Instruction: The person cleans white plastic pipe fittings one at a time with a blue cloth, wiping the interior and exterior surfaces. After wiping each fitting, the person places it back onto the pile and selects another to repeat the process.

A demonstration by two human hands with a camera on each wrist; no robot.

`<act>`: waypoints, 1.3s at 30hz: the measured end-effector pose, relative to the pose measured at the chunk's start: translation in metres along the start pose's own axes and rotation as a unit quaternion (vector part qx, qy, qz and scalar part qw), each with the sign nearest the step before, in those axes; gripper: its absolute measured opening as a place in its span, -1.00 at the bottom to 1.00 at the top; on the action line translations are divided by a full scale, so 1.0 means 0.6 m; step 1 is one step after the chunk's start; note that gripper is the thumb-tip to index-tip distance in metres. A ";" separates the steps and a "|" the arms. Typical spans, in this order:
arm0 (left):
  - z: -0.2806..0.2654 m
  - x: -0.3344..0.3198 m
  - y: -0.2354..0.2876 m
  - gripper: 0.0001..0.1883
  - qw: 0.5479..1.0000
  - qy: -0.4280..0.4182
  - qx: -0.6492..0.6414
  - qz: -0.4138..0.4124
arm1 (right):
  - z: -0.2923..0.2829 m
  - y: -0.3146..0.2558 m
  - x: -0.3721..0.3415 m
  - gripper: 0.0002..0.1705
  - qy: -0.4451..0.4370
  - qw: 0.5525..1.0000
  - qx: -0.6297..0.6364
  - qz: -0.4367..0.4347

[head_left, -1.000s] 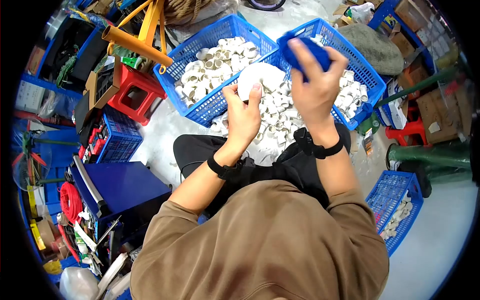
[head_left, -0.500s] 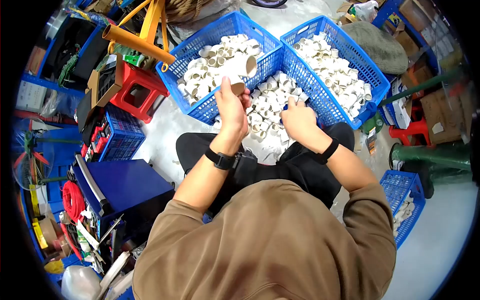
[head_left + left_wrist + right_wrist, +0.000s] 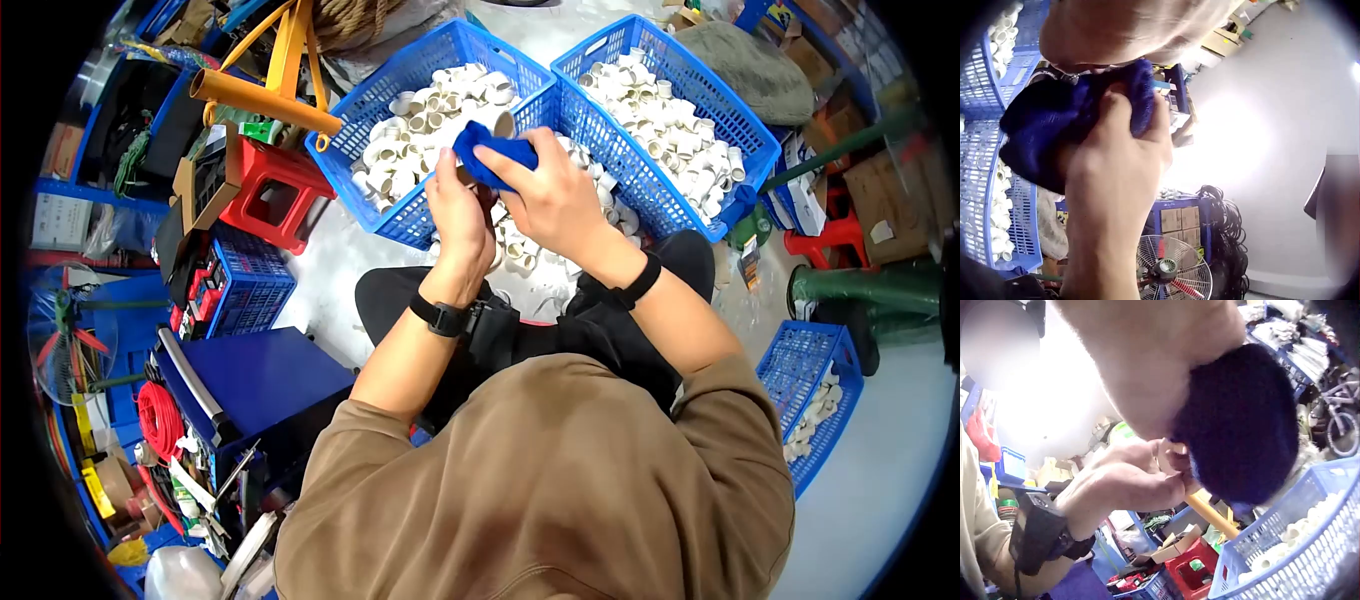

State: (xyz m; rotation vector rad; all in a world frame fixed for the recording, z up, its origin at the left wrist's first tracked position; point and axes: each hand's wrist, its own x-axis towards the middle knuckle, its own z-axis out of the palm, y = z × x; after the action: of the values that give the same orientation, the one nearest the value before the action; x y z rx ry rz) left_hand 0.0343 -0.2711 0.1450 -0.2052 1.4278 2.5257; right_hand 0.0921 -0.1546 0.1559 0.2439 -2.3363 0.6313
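Note:
My left hand (image 3: 462,220) holds a white plastic pipe fitting (image 3: 505,124), whose round open end shows past a dark blue cloth (image 3: 490,155). With bent fingers my right hand (image 3: 562,195) grips the cloth against the fitting. In the left wrist view the bunched cloth (image 3: 1054,119) covers the fitting, and the right hand (image 3: 1110,181) is wrapped into it. The right wrist view has the left hand (image 3: 1129,478) right beside the cloth (image 3: 1244,425). Below the hands, a pile of white pipe fittings (image 3: 518,256) lies on the floor between the legs.
Two blue crates hold more white fittings: the left crate (image 3: 408,218) and the right crate (image 3: 757,165). A red stool (image 3: 315,182) and an orange metal tube (image 3: 262,104) stand at left, above a dark blue cabinet (image 3: 270,375). Another blue crate (image 3: 785,370) is at right.
My right hand, with the blue cloth, was raised at right, dropped to the pile, and now has come left onto the fitting. My left hand keeps the fitting, which the cloth now mostly covers.

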 end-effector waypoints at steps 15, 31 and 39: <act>-0.079 -0.003 0.018 -0.36 0.933 -0.354 0.002 -0.067 | -0.058 -0.017 -0.024 -0.59 0.050 0.962 0.267 0.037; -0.108 0.073 -0.027 -0.51 0.967 -0.051 0.127 -0.215 | -0.073 0.028 -0.024 -0.49 -0.131 0.923 0.228 0.282; -0.330 0.394 0.009 -0.18 0.984 0.122 -0.042 -0.123 | -0.067 0.063 -0.047 -0.45 -0.052 0.738 0.492 0.459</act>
State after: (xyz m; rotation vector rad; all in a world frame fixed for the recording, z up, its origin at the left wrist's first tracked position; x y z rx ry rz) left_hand -0.1936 -0.4122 -0.0076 -0.6835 1.2848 2.4213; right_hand 0.1235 -0.1017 0.1488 -0.4884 -1.8449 2.3655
